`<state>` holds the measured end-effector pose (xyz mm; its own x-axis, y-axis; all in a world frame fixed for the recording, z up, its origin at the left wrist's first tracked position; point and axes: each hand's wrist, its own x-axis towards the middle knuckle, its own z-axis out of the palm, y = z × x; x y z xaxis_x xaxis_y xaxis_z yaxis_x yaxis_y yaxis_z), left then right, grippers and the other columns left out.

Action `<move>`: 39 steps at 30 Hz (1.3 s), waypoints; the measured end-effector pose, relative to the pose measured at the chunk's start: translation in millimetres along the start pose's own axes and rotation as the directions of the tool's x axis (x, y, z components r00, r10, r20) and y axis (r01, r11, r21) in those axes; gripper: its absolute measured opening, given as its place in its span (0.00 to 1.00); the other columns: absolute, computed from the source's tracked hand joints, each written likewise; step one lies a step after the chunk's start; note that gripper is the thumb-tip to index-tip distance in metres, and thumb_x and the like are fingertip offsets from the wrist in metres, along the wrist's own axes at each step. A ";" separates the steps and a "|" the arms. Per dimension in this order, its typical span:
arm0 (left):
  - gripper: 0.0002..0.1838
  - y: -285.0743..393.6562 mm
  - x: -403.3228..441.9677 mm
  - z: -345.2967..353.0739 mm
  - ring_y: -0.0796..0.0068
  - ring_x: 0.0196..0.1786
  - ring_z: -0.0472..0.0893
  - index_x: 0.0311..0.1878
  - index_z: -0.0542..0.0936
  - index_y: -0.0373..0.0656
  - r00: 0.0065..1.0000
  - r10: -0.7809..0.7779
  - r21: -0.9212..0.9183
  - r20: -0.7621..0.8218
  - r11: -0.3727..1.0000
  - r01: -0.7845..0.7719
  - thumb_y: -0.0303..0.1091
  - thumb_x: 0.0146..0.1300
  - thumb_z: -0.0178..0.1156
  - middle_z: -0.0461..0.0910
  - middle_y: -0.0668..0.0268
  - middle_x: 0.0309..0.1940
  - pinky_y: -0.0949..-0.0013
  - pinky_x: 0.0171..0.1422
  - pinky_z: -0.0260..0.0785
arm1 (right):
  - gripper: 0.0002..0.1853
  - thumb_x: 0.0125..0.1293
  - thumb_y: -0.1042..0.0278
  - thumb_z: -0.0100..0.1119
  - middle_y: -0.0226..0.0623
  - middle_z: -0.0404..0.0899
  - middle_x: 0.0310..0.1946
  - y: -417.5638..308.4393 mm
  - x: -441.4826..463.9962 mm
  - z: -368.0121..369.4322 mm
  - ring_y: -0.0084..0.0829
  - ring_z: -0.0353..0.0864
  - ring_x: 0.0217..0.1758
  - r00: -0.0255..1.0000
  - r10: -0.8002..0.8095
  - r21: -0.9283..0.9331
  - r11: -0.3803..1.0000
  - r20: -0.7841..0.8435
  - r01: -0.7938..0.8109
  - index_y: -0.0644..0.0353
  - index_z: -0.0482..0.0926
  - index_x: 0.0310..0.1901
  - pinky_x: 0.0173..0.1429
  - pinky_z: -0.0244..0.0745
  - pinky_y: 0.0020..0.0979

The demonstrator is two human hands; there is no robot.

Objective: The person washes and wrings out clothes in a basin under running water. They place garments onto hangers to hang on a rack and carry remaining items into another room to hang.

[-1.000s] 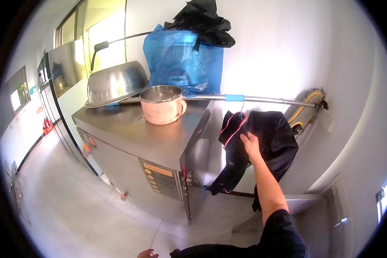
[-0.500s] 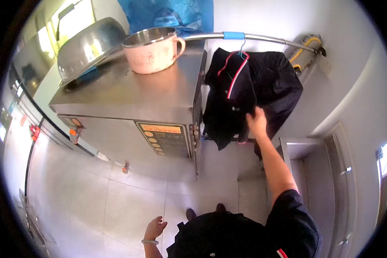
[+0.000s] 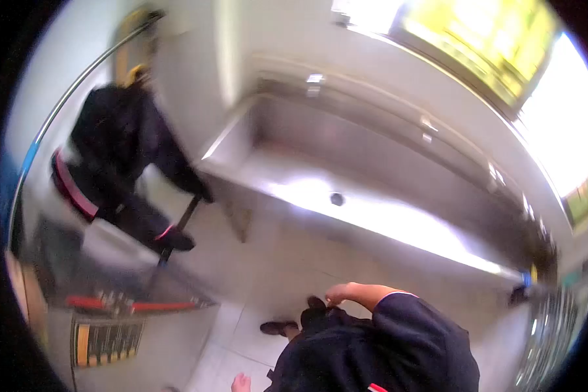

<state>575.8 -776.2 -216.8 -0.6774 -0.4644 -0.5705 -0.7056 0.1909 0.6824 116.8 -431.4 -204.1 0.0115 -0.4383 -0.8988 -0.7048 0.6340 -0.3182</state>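
My right hand (image 3: pixel 340 294) hangs low in front of my body, above my dark shoes. Its fingers look loosely extended, and I see nothing in them. Only part of my left hand (image 3: pixel 240 383) shows at the bottom edge; its fingers are too blurred and cut off to read. Well away from both hands, at the left, a black garment with red-and-white trim (image 3: pixel 78 189) hangs beside another dark garment (image 3: pixel 124 127), under a metal rail (image 3: pixel 78 81).
A long stainless steel sink (image 3: pixel 398 225) with a drain hole runs along the wall, with taps above it. A metal cabinet (image 3: pixel 170 340) stands at lower left. Windows (image 3: pixel 483 46) are at upper right, a wire rack (image 3: pixel 549 333) at lower right. Tiled floor (image 3: pixel 261 261) lies between.
My right hand has let go of the hanging black garment and dropped in front of my body. My view has swung right, so the sink fills the middle and the garments sit at the left.
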 end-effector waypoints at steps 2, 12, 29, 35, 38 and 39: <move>0.26 35.3 24.7 -0.1 0.55 0.58 0.78 0.62 0.74 0.37 0.985 -0.118 0.153 0.123 0.983 0.099 0.44 0.67 0.61 0.79 0.50 0.54 0.60 0.61 0.70 | 0.16 0.62 0.62 0.54 0.50 0.84 0.44 7.1 -26.3 15.2 0.50 0.82 0.50 0.963 0.128 0.118 0.988 -0.239 -0.103 0.59 0.82 0.48 0.52 0.77 0.47; 0.27 225.9 64.4 140.0 0.57 0.67 0.68 0.69 0.66 0.44 0.904 -0.052 0.523 0.424 0.829 -0.197 0.47 0.71 0.52 0.68 0.55 0.64 0.56 0.69 0.60 | 0.19 0.62 0.63 0.56 0.47 0.83 0.47 0.3 -143.6 139.0 0.49 0.81 0.53 0.605 0.189 0.452 0.833 -0.774 0.319 0.58 0.79 0.54 0.55 0.75 0.47; 0.25 403.0 -42.3 517.3 0.57 0.47 0.84 0.57 0.79 0.39 0.174 0.239 0.138 0.955 0.158 -0.978 0.43 0.59 0.66 0.84 0.53 0.44 0.60 0.55 0.76 | 0.17 0.62 0.53 0.64 0.41 0.85 0.37 63.4 -354.3 667.4 0.39 0.85 0.43 -0.363 0.915 0.979 -0.122 0.175 0.163 0.55 0.84 0.46 0.50 0.79 0.41; 0.22 553.3 -197.6 682.8 0.56 0.53 0.82 0.57 0.79 0.39 -0.153 0.182 -0.176 0.971 0.117 -0.977 0.38 0.60 0.65 0.81 0.53 0.51 0.60 0.57 0.74 | 0.19 0.64 0.56 0.60 0.47 0.84 0.44 52.3 -319.4 720.9 0.46 0.83 0.49 -0.030 0.978 0.890 -0.173 0.204 0.421 0.55 0.80 0.54 0.54 0.77 0.44; 0.22 597.2 -266.3 764.6 0.54 0.57 0.79 0.59 0.77 0.40 -0.390 0.186 -0.410 0.902 0.083 -0.908 0.37 0.62 0.63 0.80 0.54 0.52 0.60 0.61 0.72 | 0.21 0.65 0.53 0.59 0.47 0.83 0.50 49.2 -295.3 746.8 0.50 0.82 0.52 0.279 0.949 0.936 -0.222 0.144 0.272 0.52 0.78 0.56 0.56 0.77 0.46; 0.22 612.0 -292.3 787.8 0.54 0.59 0.78 0.59 0.76 0.41 -0.462 0.171 -0.476 0.870 0.049 -0.878 0.37 0.62 0.63 0.79 0.54 0.53 0.60 0.63 0.71 | 0.22 0.65 0.53 0.58 0.46 0.82 0.51 44.4 -291.9 754.8 0.49 0.81 0.53 0.316 0.931 0.925 -0.274 0.186 0.264 0.52 0.78 0.58 0.57 0.76 0.46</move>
<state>178.1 157.7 7.5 0.0114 0.9998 -0.0174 0.6589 0.0056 0.7522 617.5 205.6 -183.5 -0.5204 0.5701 -0.6358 0.8522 0.2993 -0.4292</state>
